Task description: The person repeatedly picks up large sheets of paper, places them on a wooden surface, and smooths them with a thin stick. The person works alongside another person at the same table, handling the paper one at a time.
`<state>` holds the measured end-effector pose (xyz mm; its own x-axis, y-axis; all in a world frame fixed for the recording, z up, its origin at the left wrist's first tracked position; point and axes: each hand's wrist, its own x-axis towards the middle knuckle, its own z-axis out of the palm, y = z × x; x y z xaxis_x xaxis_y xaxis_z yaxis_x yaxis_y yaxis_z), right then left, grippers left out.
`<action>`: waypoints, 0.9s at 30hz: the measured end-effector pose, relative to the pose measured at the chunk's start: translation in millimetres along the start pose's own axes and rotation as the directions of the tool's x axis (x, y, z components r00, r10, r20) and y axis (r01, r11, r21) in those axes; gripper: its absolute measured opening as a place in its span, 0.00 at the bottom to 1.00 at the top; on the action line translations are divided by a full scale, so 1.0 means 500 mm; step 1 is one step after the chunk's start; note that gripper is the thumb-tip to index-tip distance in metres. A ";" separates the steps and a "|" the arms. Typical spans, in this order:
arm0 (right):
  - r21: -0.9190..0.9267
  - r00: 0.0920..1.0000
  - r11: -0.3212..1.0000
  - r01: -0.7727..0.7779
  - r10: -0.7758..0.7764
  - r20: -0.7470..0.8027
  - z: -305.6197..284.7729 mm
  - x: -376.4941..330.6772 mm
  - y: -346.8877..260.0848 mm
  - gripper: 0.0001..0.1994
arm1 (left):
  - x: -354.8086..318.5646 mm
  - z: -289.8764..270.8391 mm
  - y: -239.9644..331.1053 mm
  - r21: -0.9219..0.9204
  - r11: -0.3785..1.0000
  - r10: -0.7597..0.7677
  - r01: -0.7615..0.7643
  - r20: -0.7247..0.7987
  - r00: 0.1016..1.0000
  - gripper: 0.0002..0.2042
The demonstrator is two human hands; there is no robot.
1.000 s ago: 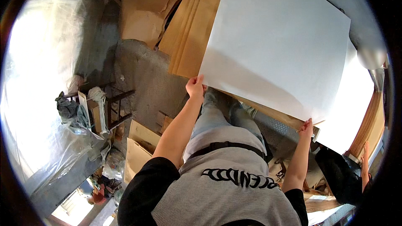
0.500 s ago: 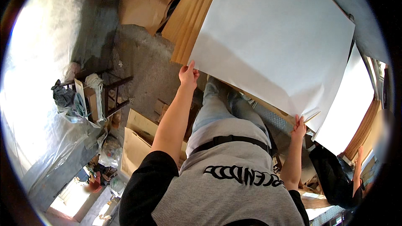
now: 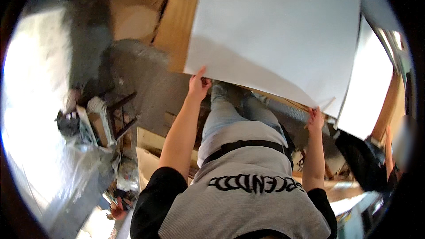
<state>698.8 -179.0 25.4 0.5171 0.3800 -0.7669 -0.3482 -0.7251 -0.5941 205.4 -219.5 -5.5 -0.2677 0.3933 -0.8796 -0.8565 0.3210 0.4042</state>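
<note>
A large white sheet [image 3: 274,31] lies over a stack of wooden boards [image 3: 179,31], whose wood shows along its left side. My left hand [image 3: 199,86] pinches the sheet's near left corner, with a finger lying on top of it. At the near edge, towards the right, my right hand [image 3: 314,120] is closed on the sheet's border. A thin light stick [image 3: 328,105] pokes out of the right hand across the sheet's near right corner. The undersides of both grips are hidden.
A second white sheet [image 3: 369,79] lies to the right, beside a person's arm [image 3: 389,152]. Brown paper [image 3: 137,13] is at the far left. A dark metal stand [image 3: 117,117] with cloths and plastic stands on the left. Cardboard pieces [image 3: 148,155] lean near my left arm.
The sheet's near right corner, raised and creased before, now lies flatter. My right hand is slightly higher in view. The other person's arm at the right has shifted.
</note>
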 end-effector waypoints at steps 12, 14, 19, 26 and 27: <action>-0.412 0.967 0.877 0.247 -0.249 0.049 -0.003 -0.047 0.022 0.14 | -0.057 0.098 -0.039 0.430 0.903 -0.051 0.003 0.101 0.994 0.14; -0.465 0.976 0.858 0.218 -0.178 0.129 0.000 -0.078 0.032 0.16 | -0.062 0.081 -0.027 0.436 0.899 -0.068 0.036 0.057 0.996 0.14; -0.419 0.974 0.907 0.039 0.060 0.221 0.014 -0.125 0.085 0.19 | -0.084 0.019 -0.002 0.450 0.892 -0.049 0.046 -0.007 0.999 0.15; -0.382 0.979 0.924 0.018 0.061 0.194 0.039 -0.121 0.113 0.16 | -0.097 0.006 0.005 0.510 0.857 -0.056 0.071 -0.046 0.997 0.14; -0.388 0.980 0.921 0.035 0.043 0.192 0.043 -0.120 0.113 0.16 | -0.100 0.008 0.007 0.522 0.851 -0.046 0.067 -0.054 0.997 0.14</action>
<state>631.4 -230.4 32.6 0.3414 0.4516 -0.8243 0.0013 -0.8772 -0.4801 217.6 -234.7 40.6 -0.2512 0.3312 -0.9095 -0.5164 0.7489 0.4153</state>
